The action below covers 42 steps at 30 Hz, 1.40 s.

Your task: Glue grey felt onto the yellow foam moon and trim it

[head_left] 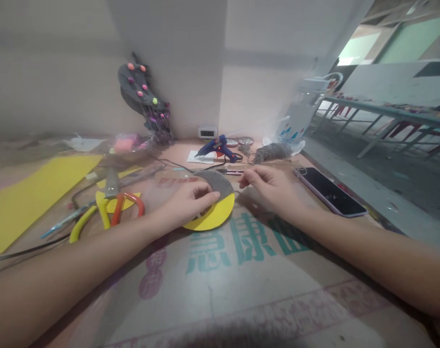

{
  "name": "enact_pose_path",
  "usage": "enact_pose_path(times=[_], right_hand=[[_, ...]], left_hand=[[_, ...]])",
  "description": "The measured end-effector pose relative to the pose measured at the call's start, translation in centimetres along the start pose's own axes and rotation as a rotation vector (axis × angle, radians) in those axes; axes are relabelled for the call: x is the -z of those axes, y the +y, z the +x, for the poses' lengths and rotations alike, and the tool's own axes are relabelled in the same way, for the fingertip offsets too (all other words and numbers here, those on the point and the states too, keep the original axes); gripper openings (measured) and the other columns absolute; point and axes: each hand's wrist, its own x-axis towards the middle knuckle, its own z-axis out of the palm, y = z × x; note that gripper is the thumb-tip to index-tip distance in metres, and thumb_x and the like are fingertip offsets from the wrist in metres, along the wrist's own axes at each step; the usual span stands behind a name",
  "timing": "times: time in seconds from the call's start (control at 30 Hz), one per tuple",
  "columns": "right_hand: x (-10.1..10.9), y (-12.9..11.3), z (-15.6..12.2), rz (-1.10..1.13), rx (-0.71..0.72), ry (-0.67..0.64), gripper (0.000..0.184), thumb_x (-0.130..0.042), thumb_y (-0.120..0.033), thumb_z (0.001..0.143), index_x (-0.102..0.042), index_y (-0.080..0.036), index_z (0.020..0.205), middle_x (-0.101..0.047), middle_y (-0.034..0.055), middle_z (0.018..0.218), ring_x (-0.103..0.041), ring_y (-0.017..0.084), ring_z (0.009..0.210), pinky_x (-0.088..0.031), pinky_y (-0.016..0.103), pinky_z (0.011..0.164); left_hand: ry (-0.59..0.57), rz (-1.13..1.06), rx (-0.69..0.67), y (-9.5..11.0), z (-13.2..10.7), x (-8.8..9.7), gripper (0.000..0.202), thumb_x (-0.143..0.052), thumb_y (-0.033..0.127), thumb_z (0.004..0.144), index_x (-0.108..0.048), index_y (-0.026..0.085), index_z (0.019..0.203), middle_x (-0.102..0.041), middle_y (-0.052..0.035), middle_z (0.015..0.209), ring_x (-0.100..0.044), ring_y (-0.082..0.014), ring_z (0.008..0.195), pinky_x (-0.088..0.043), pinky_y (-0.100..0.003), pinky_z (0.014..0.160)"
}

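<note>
My left hand [191, 200] is closed on a yellow card crescent [220, 212], thumb on top, over the cardboard. Grey yarn [220, 181] is wound over the crescent's far part. Just to the right, my right hand [261, 181] is closed in a pinch, apart from the card. A thin strand of grey yarn shows faintly between the crescent and these fingers; its end is hidden. Behind both hands lies a loose skein of grey yarn [274, 152].
A blue glue gun [218, 147] rests on white paper at the back, near a small digital clock [208, 132]. Scissors [113, 203] and yellow sheet [38, 193] lie left, a phone [330, 191] right. A decorated grey crescent [138, 89] stands by the wall; a plastic cup [300, 111] stands back right.
</note>
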Motion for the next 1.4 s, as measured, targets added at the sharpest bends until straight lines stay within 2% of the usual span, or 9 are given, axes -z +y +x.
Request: enact_pose_path(times=[0.07, 0.17, 0.27, 0.37, 0.6, 0.87, 1.0, 1.23, 1.4], right_hand=[[-0.3, 0.1, -0.2, -0.004, 0.037, -0.092, 0.032, -0.044, -0.037, 0.093, -0.067, -0.018, 0.081, -0.070, 0.0035, 0.085, -0.062, 0.017, 0.082, -0.045, 0.030, 0.076], [-0.6, 0.1, -0.4, -0.038, 0.072, -0.179, 0.024, -0.052, -0.038, 0.088, -0.067, -0.019, 0.086, -0.069, 0.0045, 0.092, -0.061, 0.020, 0.091, -0.043, 0.032, 0.083], [-0.7, 0.1, -0.4, -0.063, 0.103, -0.195, 0.020, -0.058, -0.037, 0.085, -0.065, -0.019, 0.082, -0.068, 0.0046, 0.091, -0.060, 0.020, 0.092, -0.042, 0.033, 0.085], [-0.6, 0.4, -0.4, -0.054, 0.097, -0.198, 0.027, -0.050, -0.040, 0.089, -0.064, -0.018, 0.085, -0.067, 0.0061, 0.093, -0.060, 0.021, 0.092, -0.043, 0.035, 0.085], [-0.6, 0.9, -0.4, -0.067, 0.132, -0.156, 0.013, -0.056, -0.029, 0.085, -0.061, -0.018, 0.079, -0.065, 0.0047, 0.088, -0.059, 0.019, 0.090, -0.043, 0.034, 0.084], [-1.0, 0.5, -0.8, -0.067, 0.060, -0.122, 0.016, -0.053, -0.030, 0.086, -0.056, -0.019, 0.075, -0.059, 0.0008, 0.073, -0.056, 0.017, 0.079, -0.042, 0.029, 0.071], [-1.0, 0.9, -0.6, -0.040, 0.025, -0.126, 0.017, -0.052, -0.031, 0.087, -0.059, -0.019, 0.077, -0.061, 0.0007, 0.073, -0.056, 0.016, 0.074, -0.042, 0.028, 0.068], [0.4, 1.7, 0.8, -0.023, -0.037, 0.173, 0.028, -0.046, -0.034, 0.090, -0.060, -0.017, 0.074, -0.064, 0.0028, 0.075, -0.057, 0.016, 0.075, -0.042, 0.027, 0.071], [0.1, 2.0, 0.9, 0.025, -0.090, 0.138, 0.018, -0.055, -0.032, 0.085, -0.062, -0.017, 0.079, -0.064, 0.0017, 0.074, -0.057, 0.015, 0.071, -0.043, 0.027, 0.068]], left_hand=[[-0.007, 0.001, -0.027, 0.0, 0.0, 0.0, 0.033, -0.053, 0.041, 0.083, -0.048, 0.018, 0.061, -0.047, 0.0042, 0.054, -0.041, -0.0083, 0.047, -0.028, -0.021, 0.043], [-0.012, 0.011, -0.048, 0.0, -0.1, 0.0, 0.031, -0.053, 0.040, 0.083, -0.049, 0.018, 0.062, -0.047, 0.0042, 0.054, -0.041, -0.0082, 0.048, -0.028, -0.021, 0.043], [-0.005, 0.010, -0.036, 0.0, -0.1, 0.0, 0.033, -0.053, 0.042, 0.084, -0.048, 0.018, 0.061, -0.046, 0.0046, 0.053, -0.039, -0.0079, 0.046, -0.027, -0.021, 0.043], [0.001, -0.013, -0.026, -0.2, -0.1, 0.0, 0.034, -0.053, 0.043, 0.083, -0.048, 0.017, 0.062, -0.047, 0.0043, 0.054, -0.041, -0.0081, 0.047, -0.028, -0.021, 0.043], [0.015, -0.035, 0.000, -0.2, 0.0, -0.2, 0.033, -0.053, 0.042, 0.083, -0.046, 0.018, 0.060, -0.044, 0.0053, 0.051, -0.040, -0.0075, 0.044, -0.026, -0.020, 0.041], [-0.030, -0.074, 0.001, -0.2, 0.0, -0.1, 0.033, -0.053, 0.042, 0.084, -0.047, 0.018, 0.062, -0.045, 0.0058, 0.051, -0.039, -0.0065, 0.044, -0.025, -0.019, 0.041], [-0.047, -0.088, 0.014, -0.2, -0.1, 0.0, 0.033, -0.052, 0.041, 0.085, -0.046, 0.018, 0.062, -0.044, 0.0065, 0.050, -0.037, -0.0059, 0.042, -0.023, -0.019, 0.040], [-0.026, -0.072, 0.029, -0.1, 0.0, 0.0, 0.034, -0.052, 0.042, 0.084, -0.046, 0.018, 0.062, -0.045, 0.0059, 0.051, -0.038, -0.0065, 0.043, -0.024, -0.019, 0.040], [-0.038, -0.103, 0.038, -0.4, 0.1, -0.1, 0.032, -0.051, 0.043, 0.085, -0.045, 0.018, 0.064, -0.045, 0.0060, 0.052, -0.038, -0.0071, 0.044, -0.025, -0.020, 0.041]])
